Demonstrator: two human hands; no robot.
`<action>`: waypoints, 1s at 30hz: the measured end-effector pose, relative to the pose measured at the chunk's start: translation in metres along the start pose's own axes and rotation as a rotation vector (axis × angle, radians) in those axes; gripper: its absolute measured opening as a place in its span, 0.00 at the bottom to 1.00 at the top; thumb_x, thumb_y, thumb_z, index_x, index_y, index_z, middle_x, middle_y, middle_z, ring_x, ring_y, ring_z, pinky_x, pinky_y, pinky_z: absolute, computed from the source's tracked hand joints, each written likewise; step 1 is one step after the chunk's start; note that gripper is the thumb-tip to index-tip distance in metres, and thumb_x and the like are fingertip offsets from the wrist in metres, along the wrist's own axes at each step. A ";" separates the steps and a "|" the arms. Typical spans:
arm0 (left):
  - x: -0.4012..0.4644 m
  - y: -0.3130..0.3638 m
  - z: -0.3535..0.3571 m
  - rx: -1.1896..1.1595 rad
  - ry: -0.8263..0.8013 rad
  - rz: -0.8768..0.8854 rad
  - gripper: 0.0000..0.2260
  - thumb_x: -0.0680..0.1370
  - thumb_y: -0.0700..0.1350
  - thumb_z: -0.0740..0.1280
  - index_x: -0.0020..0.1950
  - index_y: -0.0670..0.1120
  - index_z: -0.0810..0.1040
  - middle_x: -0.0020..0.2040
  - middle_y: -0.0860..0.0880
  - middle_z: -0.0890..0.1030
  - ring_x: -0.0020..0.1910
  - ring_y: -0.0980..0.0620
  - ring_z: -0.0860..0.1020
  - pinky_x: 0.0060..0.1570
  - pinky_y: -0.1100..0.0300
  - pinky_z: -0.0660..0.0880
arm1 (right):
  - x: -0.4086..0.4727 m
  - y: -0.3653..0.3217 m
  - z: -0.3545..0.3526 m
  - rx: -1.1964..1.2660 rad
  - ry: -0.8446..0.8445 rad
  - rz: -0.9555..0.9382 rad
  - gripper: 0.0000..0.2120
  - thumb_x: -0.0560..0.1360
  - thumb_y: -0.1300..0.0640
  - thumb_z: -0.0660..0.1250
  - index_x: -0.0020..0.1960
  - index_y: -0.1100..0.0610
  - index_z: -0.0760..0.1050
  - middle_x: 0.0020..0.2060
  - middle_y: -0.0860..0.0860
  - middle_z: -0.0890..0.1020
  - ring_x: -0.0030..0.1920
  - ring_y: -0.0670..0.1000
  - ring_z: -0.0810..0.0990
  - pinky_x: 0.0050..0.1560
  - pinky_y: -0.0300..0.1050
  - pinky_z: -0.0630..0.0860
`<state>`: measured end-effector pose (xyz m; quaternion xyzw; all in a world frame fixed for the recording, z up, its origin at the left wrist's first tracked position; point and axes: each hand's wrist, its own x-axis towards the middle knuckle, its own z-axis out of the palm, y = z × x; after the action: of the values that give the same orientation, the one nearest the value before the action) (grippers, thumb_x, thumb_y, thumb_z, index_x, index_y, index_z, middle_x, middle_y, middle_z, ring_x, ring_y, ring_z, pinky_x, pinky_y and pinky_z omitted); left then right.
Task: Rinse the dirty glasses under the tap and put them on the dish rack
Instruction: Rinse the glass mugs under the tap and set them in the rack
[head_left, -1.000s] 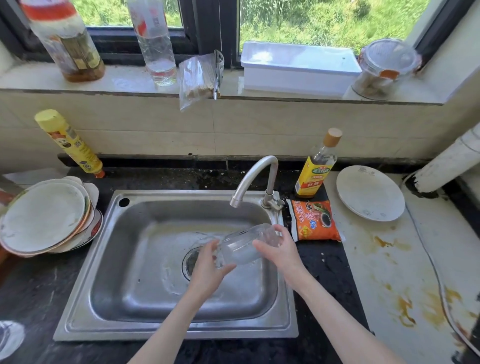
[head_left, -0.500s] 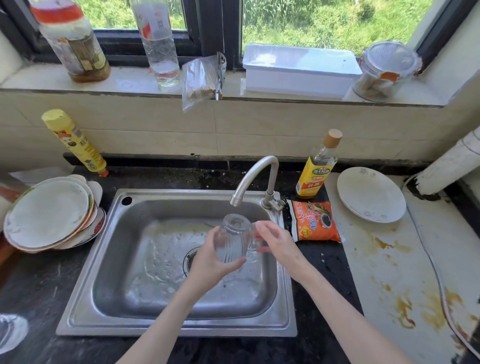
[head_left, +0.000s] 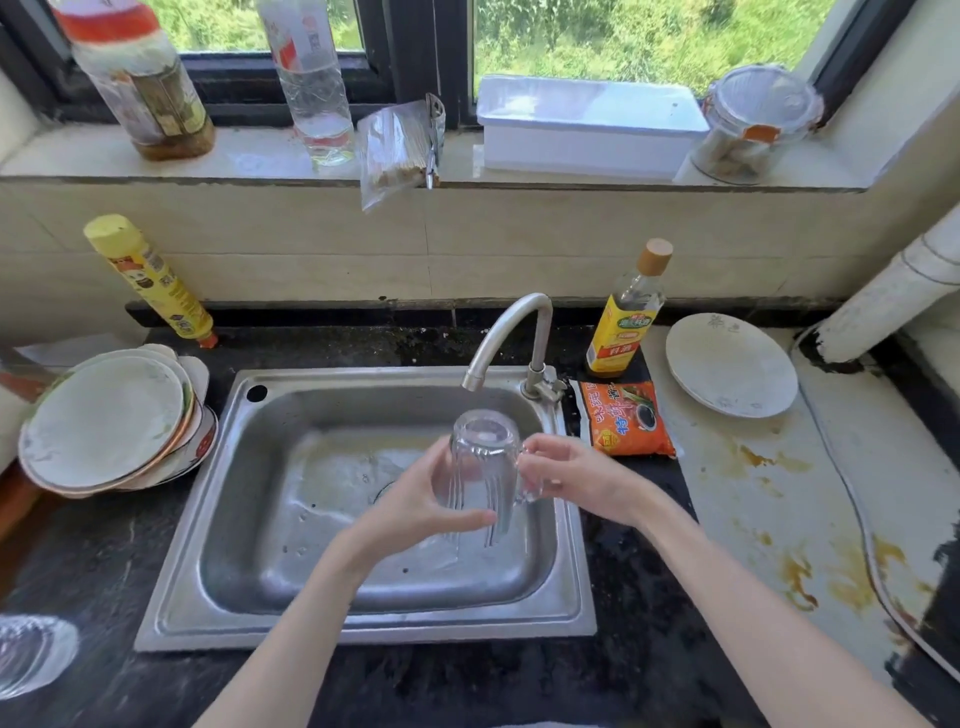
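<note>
A clear ribbed glass mug (head_left: 480, 467) is held upside down over the steel sink (head_left: 249, 499), just below the tap spout (head_left: 506, 338). My left hand (head_left: 415, 506) grips its body from the left, thumb across the front. My right hand (head_left: 574, 475) pinches the mug's handle on the right side. No water stream is visible from the tap. Another glass (head_left: 26, 654) lies at the lower left edge on the dark counter, partly cut off. No dish rack is in view.
A stack of plates (head_left: 104, 421) sits left of the sink, with a yellow bottle (head_left: 150, 280) behind it. Right of the tap are an oil bottle (head_left: 626, 317), an orange packet (head_left: 628, 418) and a white plate (head_left: 730, 364). The windowsill holds bottles, a white box and a jar.
The mug went from lying sideways in both hands to standing upside down, base up. My right hand shifted from its base to the handle.
</note>
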<state>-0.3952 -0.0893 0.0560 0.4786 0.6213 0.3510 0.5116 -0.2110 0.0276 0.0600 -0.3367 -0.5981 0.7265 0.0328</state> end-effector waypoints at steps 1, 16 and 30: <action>0.002 0.007 -0.004 0.026 -0.023 0.026 0.34 0.63 0.50 0.78 0.66 0.55 0.67 0.60 0.58 0.78 0.61 0.61 0.74 0.64 0.59 0.67 | -0.005 -0.004 0.001 0.036 0.024 -0.021 0.04 0.76 0.57 0.65 0.44 0.56 0.76 0.39 0.53 0.76 0.44 0.52 0.75 0.56 0.48 0.74; -0.073 -0.020 0.021 0.454 -0.314 0.229 0.23 0.75 0.46 0.68 0.68 0.56 0.65 0.64 0.57 0.72 0.65 0.54 0.71 0.64 0.60 0.67 | -0.128 0.081 0.148 0.256 0.734 -0.052 0.09 0.75 0.53 0.68 0.43 0.59 0.74 0.41 0.54 0.79 0.45 0.50 0.79 0.58 0.51 0.76; -0.193 -0.018 0.185 1.115 -0.564 0.955 0.25 0.78 0.59 0.53 0.74 0.51 0.62 0.73 0.52 0.61 0.72 0.47 0.60 0.66 0.48 0.62 | -0.378 0.190 0.286 0.337 1.576 -0.055 0.07 0.75 0.55 0.68 0.38 0.52 0.76 0.36 0.41 0.79 0.36 0.31 0.77 0.41 0.26 0.70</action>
<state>-0.2158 -0.2889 0.0552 0.9509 0.2796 0.0344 0.1279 -0.0029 -0.4391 0.0773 -0.7257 -0.2896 0.3549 0.5133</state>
